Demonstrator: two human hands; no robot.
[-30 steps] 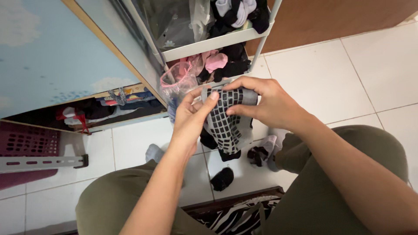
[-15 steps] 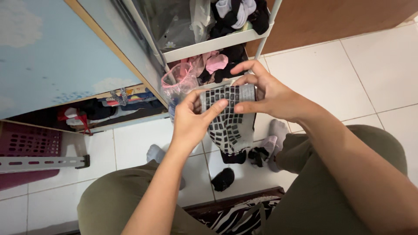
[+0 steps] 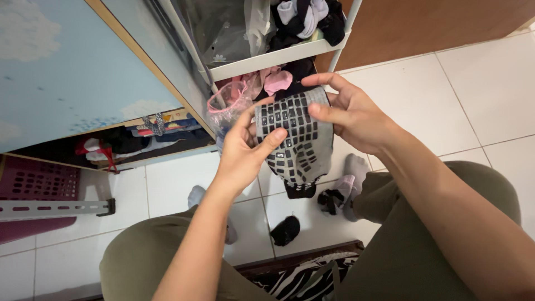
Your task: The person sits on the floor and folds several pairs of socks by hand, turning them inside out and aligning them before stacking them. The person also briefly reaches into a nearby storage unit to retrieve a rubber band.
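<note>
- A person in olive trousers holds a grey sock with black grip pads point(image 3: 295, 139) up in front of a white wire rack point(image 3: 273, 56), the padded sole facing the camera.
- The left hand point(image 3: 242, 150) is clamped on the sock's left edge, thumb laid across the pads and fingers tucked behind the fabric.
- The right hand point(image 3: 351, 114) meets the sock's right edge with fingers spread apart; the thumb and forefinger touch the cloth, though whether they truly pinch it cannot be told.
- The sock hangs between the two hands, its dark lower end dangling above the white tiled floor point(image 3: 446, 100).
- On the floor below lie loose socks: a balled black sock point(image 3: 285, 229) near the person, a grey-and-black pair point(image 3: 340, 195) to the right, and a pale grey sock point(image 3: 196, 195) to the left.
- The rack's shelves hold heaps of black, pink and white socks point(image 3: 278, 81), with a clear plastic bag point(image 3: 225, 106) just left of the raised sock.
- At far left stands a maroon plastic basket point(image 3: 33, 184); a zebra-striped mat point(image 3: 301, 276) lies nearest the camera.
</note>
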